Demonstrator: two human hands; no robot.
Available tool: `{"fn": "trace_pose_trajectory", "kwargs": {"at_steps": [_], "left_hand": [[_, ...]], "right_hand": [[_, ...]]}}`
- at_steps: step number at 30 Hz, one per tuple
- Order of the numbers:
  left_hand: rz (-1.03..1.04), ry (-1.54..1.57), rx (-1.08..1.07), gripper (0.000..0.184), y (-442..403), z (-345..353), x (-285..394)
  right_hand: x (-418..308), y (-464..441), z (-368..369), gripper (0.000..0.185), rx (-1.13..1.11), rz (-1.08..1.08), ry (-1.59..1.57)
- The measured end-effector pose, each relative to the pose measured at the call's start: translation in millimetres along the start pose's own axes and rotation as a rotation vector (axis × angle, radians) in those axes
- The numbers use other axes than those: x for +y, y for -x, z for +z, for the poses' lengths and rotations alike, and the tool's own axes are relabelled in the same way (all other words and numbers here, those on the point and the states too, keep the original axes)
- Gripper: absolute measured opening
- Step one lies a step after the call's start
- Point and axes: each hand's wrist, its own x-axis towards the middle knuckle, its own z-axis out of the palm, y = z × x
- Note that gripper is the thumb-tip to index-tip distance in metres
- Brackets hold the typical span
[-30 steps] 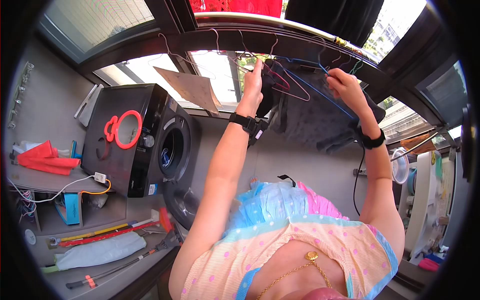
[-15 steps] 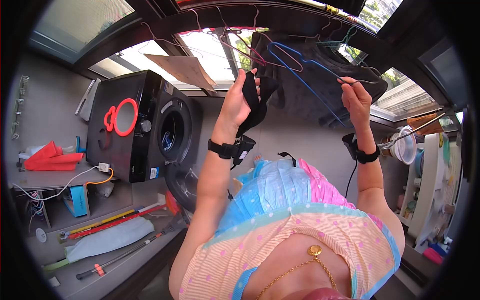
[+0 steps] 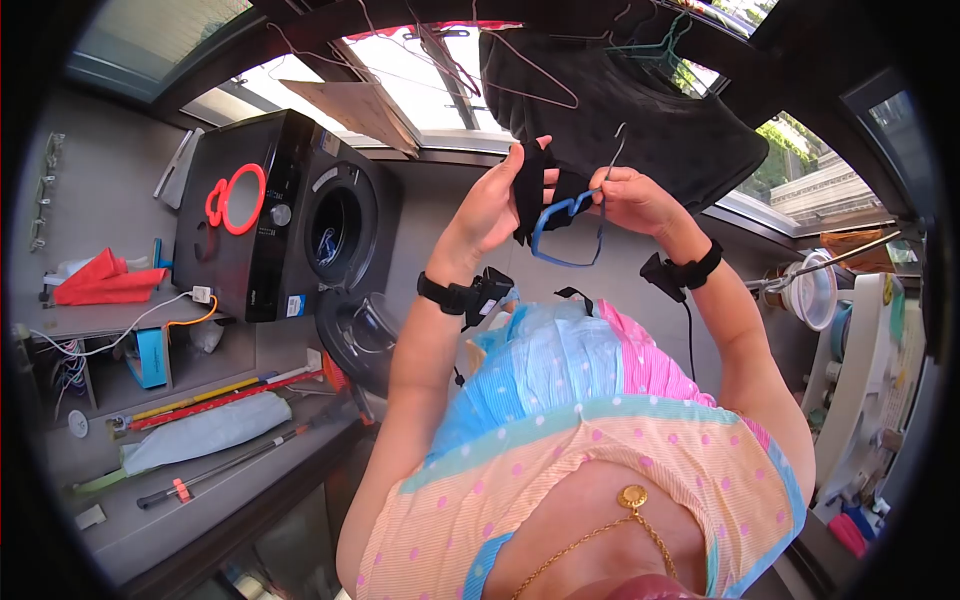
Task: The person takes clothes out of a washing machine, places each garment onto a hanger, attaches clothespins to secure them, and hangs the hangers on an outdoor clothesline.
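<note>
Head view shows both hands raised close together in front of the body. The left hand (image 3: 490,205) is partly open, thumb up, with a black cloth (image 3: 528,198) caught around its fingers. The right hand (image 3: 640,203) grasps a blue hanger (image 3: 566,263) near the base of its hook, thumb and fingers pinched together. The hook points up above the right hand, and the blue frame hangs down between the two hands, just beside the black cloth; whether they touch cannot be told. A black band with a small device sits on each wrist.

On the far side, a large dark garment (image 3: 625,115) hangs before the window. A thin pale hanger (image 3: 540,65) overlaps its left part, and a teal hanger (image 3: 668,48) is above it. Farther left is a brown sheet (image 3: 345,112).

To the left stands a dark washing machine (image 3: 288,245), its round door (image 3: 362,340) open. A red cloth (image 3: 105,280) lies on a shelf (image 3: 110,323) at far left, with a yellow pole (image 3: 195,396) nearer. On the right is a clear container (image 3: 812,297).
</note>
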Motion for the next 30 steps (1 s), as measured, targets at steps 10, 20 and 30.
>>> {"fn": "trace_pose_trajectory", "kwargs": {"at_steps": [10, 20, 30], "left_hand": [[0.074, -0.266, 0.193, 0.036, 5, -6, 2], [0.019, -0.285, 0.265, 0.028, 4, 17, -20], [-0.143, -0.310, 0.167, 0.032, 2, 81, -80]], "right_hand": [[-20, 78, -43, 0.015, 0.313, -0.270, 0.067], [-22, 130, -49, 0.018, 0.611, -0.211, 0.825], [-8, 98, -25, 0.016, 0.369, -0.396, 1.017]]}}
